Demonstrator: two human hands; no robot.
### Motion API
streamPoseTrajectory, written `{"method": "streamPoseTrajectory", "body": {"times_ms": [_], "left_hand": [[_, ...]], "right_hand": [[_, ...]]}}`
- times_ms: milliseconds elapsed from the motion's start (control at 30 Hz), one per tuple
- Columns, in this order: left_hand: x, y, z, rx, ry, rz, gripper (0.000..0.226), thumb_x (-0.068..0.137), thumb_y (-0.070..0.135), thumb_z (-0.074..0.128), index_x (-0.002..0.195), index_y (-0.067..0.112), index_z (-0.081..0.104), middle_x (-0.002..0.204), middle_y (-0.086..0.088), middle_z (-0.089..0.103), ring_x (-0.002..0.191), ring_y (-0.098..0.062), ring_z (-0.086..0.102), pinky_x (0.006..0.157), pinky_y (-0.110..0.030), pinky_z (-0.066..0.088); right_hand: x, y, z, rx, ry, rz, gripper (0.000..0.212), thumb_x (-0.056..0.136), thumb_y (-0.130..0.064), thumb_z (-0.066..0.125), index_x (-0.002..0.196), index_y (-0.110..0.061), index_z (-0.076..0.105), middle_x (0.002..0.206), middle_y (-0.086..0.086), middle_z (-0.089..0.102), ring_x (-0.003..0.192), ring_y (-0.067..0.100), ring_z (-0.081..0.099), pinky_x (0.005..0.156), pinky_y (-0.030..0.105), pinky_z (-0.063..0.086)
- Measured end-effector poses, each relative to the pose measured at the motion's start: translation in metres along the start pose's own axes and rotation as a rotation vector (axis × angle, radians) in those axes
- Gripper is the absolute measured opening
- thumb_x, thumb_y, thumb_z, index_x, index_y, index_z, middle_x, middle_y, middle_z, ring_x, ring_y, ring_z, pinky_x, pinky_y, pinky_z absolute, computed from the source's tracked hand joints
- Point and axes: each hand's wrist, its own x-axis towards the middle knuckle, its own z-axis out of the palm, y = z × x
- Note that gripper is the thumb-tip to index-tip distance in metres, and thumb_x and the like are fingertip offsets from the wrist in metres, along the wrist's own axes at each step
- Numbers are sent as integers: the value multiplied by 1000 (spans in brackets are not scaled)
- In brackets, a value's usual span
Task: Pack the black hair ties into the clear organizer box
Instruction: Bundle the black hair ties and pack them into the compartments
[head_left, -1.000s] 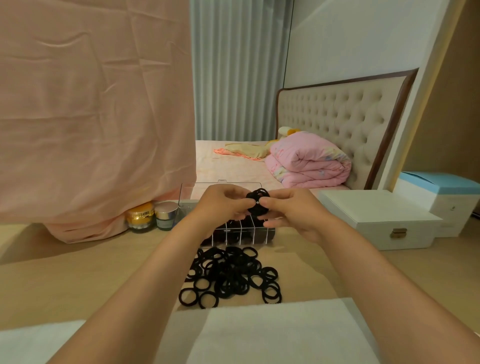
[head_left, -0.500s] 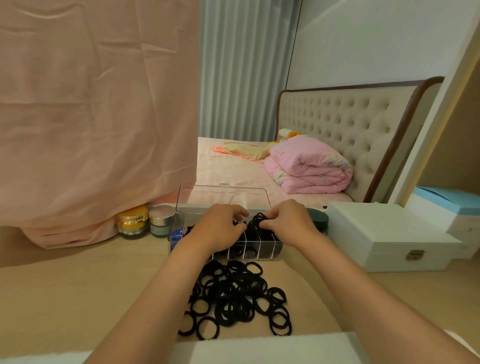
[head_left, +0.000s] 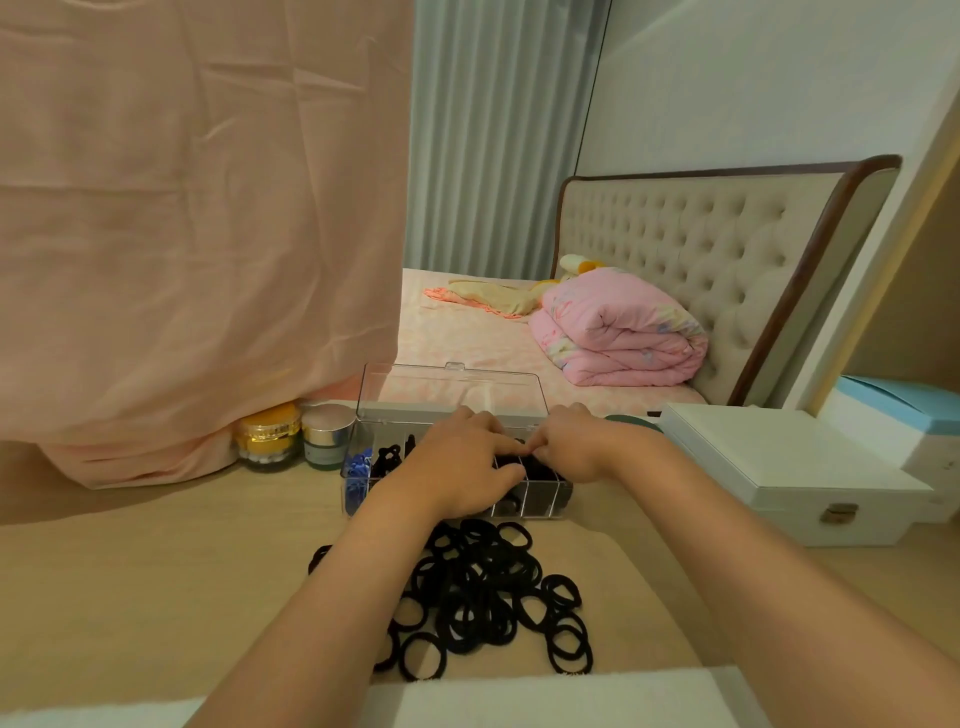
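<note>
Mid-pack, I'd say. Both hands were down over the clear organizer box (head_left: 540, 503), apparently pushing ties into a compartment toward its right side. The left hand (head_left: 457, 462) lay across the box with fingers mostly straight, pressing down. The right hand (head_left: 576, 449) had its fingers curled in — pinching ties or just poking them, I couldn't tell. Most of the black hair ties (head_left: 483, 587) sat loose in a pile on the table (head_left: 156, 571) just in front of the box, so the next move probably calls for grabbing a handful from there. The hands hid that compartment — no idea how full it was.
</note>
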Motion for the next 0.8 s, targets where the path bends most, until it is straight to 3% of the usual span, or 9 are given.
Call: {"method": "streamPoseTrajectory", "body": {"times_ms": [100, 200, 300, 400, 467, 533, 633, 700, 800], "left_hand": [[2, 5, 3, 82, -29, -15, 42, 100, 48, 45, 140, 41, 54, 143, 6, 44, 134, -18, 30, 113, -39, 25], [8, 9, 2, 98, -43, -25, 41, 100, 44, 44, 139, 40, 56, 143, 4, 43, 134, -20, 29, 113, -41, 26], [13, 7, -3, 55, -88, -48, 39, 98, 39, 48, 136, 41, 58, 143, 3, 45, 133, -20, 31, 114, -41, 27], [9, 5, -6, -83, -65, -72, 37, 96, 25, 51, 126, 40, 67, 140, 5, 52, 127, -18, 43, 108, -36, 36], [6, 5, -8, -229, 27, -106, 35, 95, 15, 48, 109, 37, 72, 132, 3, 61, 111, -18, 57, 97, -33, 47], [5, 5, -9, -253, 141, -116, 32, 95, 13, 46, 98, 36, 69, 127, 1, 64, 107, -19, 60, 95, -37, 50], [10, 1, -5, -22, 91, -38, 34, 97, 29, 47, 124, 36, 66, 141, 3, 55, 128, -19, 43, 108, -40, 38], [10, 2, -2, 73, -44, -28, 42, 100, 39, 44, 141, 41, 53, 151, 1, 43, 138, -20, 30, 115, -42, 29], [11, 3, 1, 156, -86, -33, 47, 102, 45, 39, 148, 42, 44, 157, -1, 33, 143, -22, 22, 117, -43, 23]], "right_hand": [[-5, 19, -1, 236, 10, -72, 45, 105, -9, 38, 139, -23, 62, 131, 6, 65, 115, 23, 60, 95, 32, 48], [-11, 34, 8, 309, 181, -125, 47, 102, -7, 40, 146, -17, 55, 149, 2, 55, 134, 19, 52, 108, 28, 39], [-24, 32, 22, 307, 314, -238, 47, 97, -8, 43, 137, -20, 64, 146, -6, 57, 132, 14, 52, 111, 30, 40], [-28, 26, 32, 109, 306, -329, 45, 93, -20, 42, 127, -22, 72, 142, -9, 61, 131, 12, 52, 115, 34, 31], [-25, 23, 34, -56, 291, -321, 41, 95, -27, 40, 115, -21, 76, 141, -9, 61, 130, 11, 50, 112, 36, 24], [-22, 18, 33, -133, 276, -293, 44, 96, -32, 33, 99, -21, 76, 136, -8, 64, 125, 11, 49, 111, 40, 24], [-18, 12, 30, -179, 236, -256, 45, 95, -35, 27, 83, -19, 68, 115, -3, 70, 113, 15, 50, 108, 42, 26], [-16, 12, 26, -172, 222, -252, 43, 94, -33, 33, 93, -19, 73, 118, -1, 68, 115, 18, 50, 108, 42, 29], [-18, 19, 17, 37, 300, -261, 38, 93, -20, 46, 115, -16, 76, 133, 1, 64, 122, 23, 53, 109, 42, 37]]}}
